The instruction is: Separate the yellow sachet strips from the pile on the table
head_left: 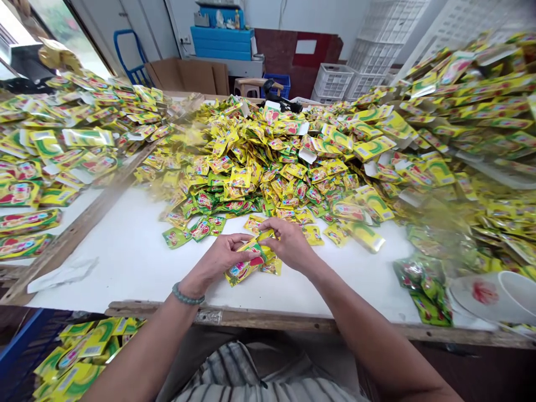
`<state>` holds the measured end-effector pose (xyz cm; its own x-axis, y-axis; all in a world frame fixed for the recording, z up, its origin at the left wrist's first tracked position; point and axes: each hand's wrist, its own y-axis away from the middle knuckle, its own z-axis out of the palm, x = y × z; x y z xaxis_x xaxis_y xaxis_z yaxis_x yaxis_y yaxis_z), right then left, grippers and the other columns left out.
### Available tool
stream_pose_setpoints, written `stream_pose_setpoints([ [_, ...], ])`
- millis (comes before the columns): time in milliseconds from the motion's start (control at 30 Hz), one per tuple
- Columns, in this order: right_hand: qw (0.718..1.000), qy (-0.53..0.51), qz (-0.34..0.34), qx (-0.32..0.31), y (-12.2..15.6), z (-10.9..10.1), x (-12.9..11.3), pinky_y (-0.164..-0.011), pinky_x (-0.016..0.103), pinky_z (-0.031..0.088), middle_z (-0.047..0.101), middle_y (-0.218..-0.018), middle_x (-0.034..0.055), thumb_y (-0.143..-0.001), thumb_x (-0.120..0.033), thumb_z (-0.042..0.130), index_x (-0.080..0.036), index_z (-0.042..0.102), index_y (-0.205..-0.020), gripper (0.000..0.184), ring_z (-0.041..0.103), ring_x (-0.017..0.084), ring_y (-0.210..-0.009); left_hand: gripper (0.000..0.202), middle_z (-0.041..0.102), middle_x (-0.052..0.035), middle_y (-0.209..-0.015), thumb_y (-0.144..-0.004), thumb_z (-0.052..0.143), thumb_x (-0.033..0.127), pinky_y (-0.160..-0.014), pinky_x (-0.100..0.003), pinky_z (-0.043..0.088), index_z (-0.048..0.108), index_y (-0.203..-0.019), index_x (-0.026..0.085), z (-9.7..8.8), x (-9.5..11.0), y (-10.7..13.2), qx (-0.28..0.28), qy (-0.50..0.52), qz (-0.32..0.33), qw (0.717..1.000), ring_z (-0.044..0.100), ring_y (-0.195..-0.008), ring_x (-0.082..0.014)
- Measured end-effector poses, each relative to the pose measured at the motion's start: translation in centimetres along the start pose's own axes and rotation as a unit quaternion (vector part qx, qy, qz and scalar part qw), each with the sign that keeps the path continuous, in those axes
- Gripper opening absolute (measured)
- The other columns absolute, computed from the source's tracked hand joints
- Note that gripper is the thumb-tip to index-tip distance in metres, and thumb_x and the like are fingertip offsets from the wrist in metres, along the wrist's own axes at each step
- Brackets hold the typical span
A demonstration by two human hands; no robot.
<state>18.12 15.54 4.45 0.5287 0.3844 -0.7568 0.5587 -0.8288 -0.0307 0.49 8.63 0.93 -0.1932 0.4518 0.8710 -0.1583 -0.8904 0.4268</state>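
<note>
Near the table's front edge, my left hand [215, 259] is closed round a small yellow and green printed box [243, 267], held tilted with its upper end toward my right hand. My right hand [291, 243] pinches a small yellow sachet [264, 235] at that upper end. Whether the sachet is partly inside the box cannot be made out. Just below my right fingers another yellow sachet [273, 265] shows beside the box. A big heap of yellow and green sachets [251, 173] lies beyond my hands, with a few loose green sachets [176, 237] at its near left.
Piles of flat printed boxes [87, 139] lie left of a wooden strip [84, 220] and at the right [473, 106]. A white bucket [492, 298] lies at the front right. Below the table's left edge, a blue crate [25, 357] holds more boxes.
</note>
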Motion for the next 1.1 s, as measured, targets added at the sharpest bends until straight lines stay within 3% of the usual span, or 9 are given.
stream_pose_setpoints([
  [100, 0.999, -0.051, 0.006, 0.007, 0.2, 0.0, 0.0, -0.081, 0.031, 0.048, 0.069, -0.097, 0.004, -0.077, -0.013, 0.063, -0.019, 0.063, -0.104, 0.028, 0.062, 0.017, -0.088, 0.048, 0.071, 0.0016, -0.068, -0.06, 0.087, 0.032, -0.052, -0.019, 0.044, 0.069, -0.101, 0.015, 0.2, 0.1, -0.2, 0.012, 0.035, -0.012, 0.999, 0.062, -0.056, -0.0114],
  [233, 0.991, -0.127, 0.039, 0.033, 0.3, -0.6, 0.1, -0.077, 0.032, 0.051, 0.065, -0.096, 0.0046, -0.074, -0.027, 0.073, -0.02, 0.057, -0.112, 0.041, 0.061, 0.017, -0.085, 0.064, 0.076, -0.004, -0.078, -0.056, 0.089, 0.034, -0.056, -0.022, 0.049, 0.064, -0.111, 0.013, 0.2, 0.5, -0.3, 0.034, 0.094, -0.016, 0.995, 0.067, -0.062, -0.0154],
  [433, 0.983, -0.174, 0.051, -0.003, 0.2, -0.9, 0.4, -0.071, 0.03, 0.05, 0.064, -0.084, 0.0006, -0.073, -0.031, 0.074, -0.022, 0.058, -0.103, 0.036, 0.062, 0.016, -0.079, 0.066, 0.076, -0.0046, -0.076, -0.055, 0.09, 0.032, -0.058, -0.023, 0.05, 0.064, -0.112, 0.01, 0.0, 0.7, 0.0, 0.034, 0.107, -0.002, 0.994, 0.068, -0.063, -0.0159],
  [700, 0.988, -0.138, 0.052, 0.056, 0.1, 0.3, 0.3, -0.07, 0.031, 0.051, 0.067, -0.075, 0.0015, -0.073, -0.03, 0.072, -0.021, 0.063, -0.081, 0.016, 0.063, 0.017, -0.072, 0.061, 0.077, -0.0049, -0.077, -0.055, 0.09, 0.03, -0.057, -0.022, 0.051, 0.067, -0.108, 0.012, -0.1, -0.1, -0.2, 0.053, 0.109, 0.008, 0.993, 0.069, -0.062, -0.016],
  [833, 0.977, -0.191, 0.07, 0.063, 0.3, 0.4, 0.1, -0.068, 0.032, 0.052, 0.07, -0.078, 0.0033, -0.073, -0.038, 0.072, -0.021, 0.065, -0.085, 0.023, 0.066, 0.019, -0.075, 0.058, 0.078, -0.006, -0.084, -0.055, 0.09, 0.03, -0.064, -0.025, 0.055, 0.068, -0.105, 0.013, 0.0, -0.3, -0.4, 0.063, 0.149, 0.008, 0.987, 0.071, -0.067, -0.0171],
  [967, 0.98, -0.161, 0.074, 0.091, 0.1, -0.3, 0.5, -0.067, 0.03, 0.047, 0.067, -0.08, 0.0028, -0.069, -0.042, 0.078, -0.02, 0.066, -0.083, 0.029, 0.061, 0.018, -0.075, 0.054, 0.078, -0.0058, -0.089, -0.058, 0.089, 0.031, -0.066, -0.023, 0.056, 0.07, -0.106, 0.014, 0.1, 0.2, -0.4, 0.043, 0.165, 0.041, 0.985, 0.071, -0.071, -0.0163],
  [1100, 0.969, -0.214, 0.113, 0.053, -0.1, -0.5, 0.9, -0.059, 0.028, 0.04, 0.061, -0.073, -0.0001, -0.062, -0.049, 0.081, -0.019, 0.064, -0.078, 0.038, 0.052, 0.014, -0.064, 0.05, 0.077, -0.0048, -0.085, -0.059, 0.088, 0.03, -0.065, -0.022, 0.055, 0.071, -0.104, 0.014, 0.0, 0.4, -0.2, 0.04, 0.165, 0.057, 0.984, 0.071, -0.07, -0.0155],
])
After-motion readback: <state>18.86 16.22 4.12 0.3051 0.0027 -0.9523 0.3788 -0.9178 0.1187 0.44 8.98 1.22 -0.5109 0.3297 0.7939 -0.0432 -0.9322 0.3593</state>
